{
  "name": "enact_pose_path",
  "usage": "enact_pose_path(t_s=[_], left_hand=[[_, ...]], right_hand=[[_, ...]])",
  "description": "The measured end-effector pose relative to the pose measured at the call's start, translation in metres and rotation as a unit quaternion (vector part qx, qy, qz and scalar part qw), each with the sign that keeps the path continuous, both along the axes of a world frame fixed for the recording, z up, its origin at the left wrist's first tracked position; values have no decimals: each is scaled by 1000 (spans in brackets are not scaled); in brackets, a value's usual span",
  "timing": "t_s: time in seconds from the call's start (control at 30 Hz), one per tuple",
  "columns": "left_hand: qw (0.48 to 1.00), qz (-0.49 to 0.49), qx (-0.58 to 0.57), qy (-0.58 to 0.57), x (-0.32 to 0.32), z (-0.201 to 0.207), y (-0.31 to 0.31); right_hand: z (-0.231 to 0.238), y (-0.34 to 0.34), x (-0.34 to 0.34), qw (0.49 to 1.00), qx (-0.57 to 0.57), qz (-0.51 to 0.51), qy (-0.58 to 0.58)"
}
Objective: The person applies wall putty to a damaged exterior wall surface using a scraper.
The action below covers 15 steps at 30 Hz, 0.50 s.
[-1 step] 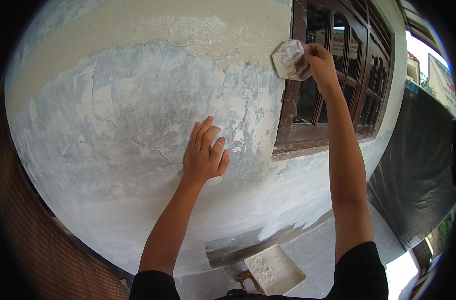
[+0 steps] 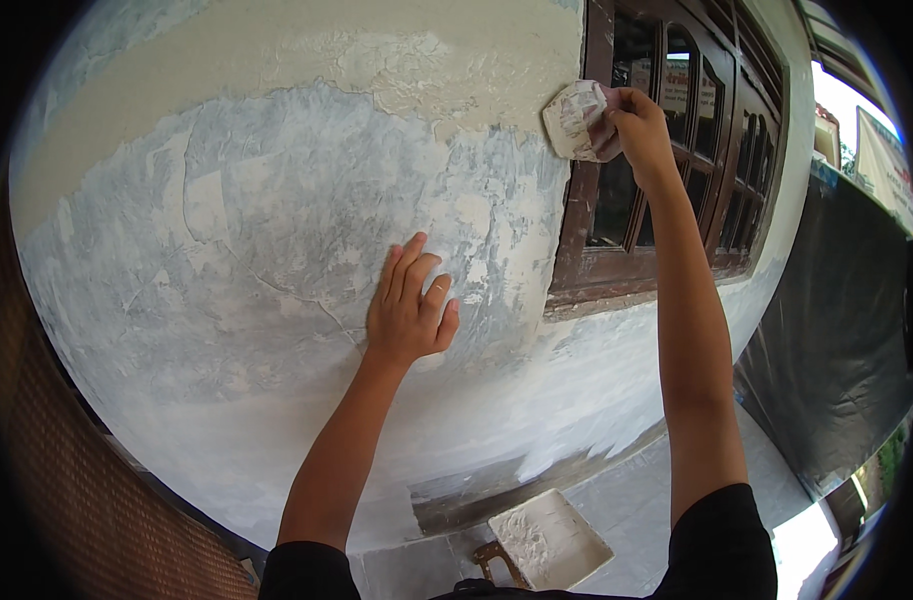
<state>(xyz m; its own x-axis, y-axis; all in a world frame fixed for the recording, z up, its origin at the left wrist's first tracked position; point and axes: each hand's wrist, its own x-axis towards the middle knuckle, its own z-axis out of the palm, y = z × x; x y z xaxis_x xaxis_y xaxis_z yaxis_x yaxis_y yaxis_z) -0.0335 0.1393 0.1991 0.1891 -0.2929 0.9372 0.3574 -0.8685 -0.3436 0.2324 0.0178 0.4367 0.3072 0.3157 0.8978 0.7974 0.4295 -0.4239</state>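
Note:
My right hand (image 2: 642, 130) is raised to the upper right, fingers closed on the handle side of a flat putty spreader (image 2: 577, 118). White putty coats the spreader's face. Its left edge meets the plastered wall (image 2: 307, 200) just beside the window frame (image 2: 567, 270). Lower and further left, my left hand (image 2: 412, 310) lies against the wall with its fingers apart and nothing in it. Around it the surface is patchy grey and white, while a thicker cream band of putty (image 2: 447, 75) runs above.
Below, between my forearms, stands a square pale tray (image 2: 577, 545) with putty in it, beside a brown stool-like piece (image 2: 494, 560). A dark sheet (image 2: 827, 330) hangs at the right. Woven matting (image 2: 87, 470) borders the left, and grey tiles (image 2: 407, 572) cover the floor.
The spreader in my right hand has slid very slightly left. My left hand stays where it was.

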Motion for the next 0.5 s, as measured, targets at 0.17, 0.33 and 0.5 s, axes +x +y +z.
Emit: enact_pose_path(t_s=[0.17,0.33,0.5], left_hand=[[1000,0,-1,-5,0,0,1],[1000,7,-9,-1,0,-1,0],[1000,12,-9,-4,-3,-2,1]], right_hand=[[0,0,4,999,-11,26,37],[10,-18,-8,998,0,60,-30],[40,-33,-55,959,-46,-2,-279]])
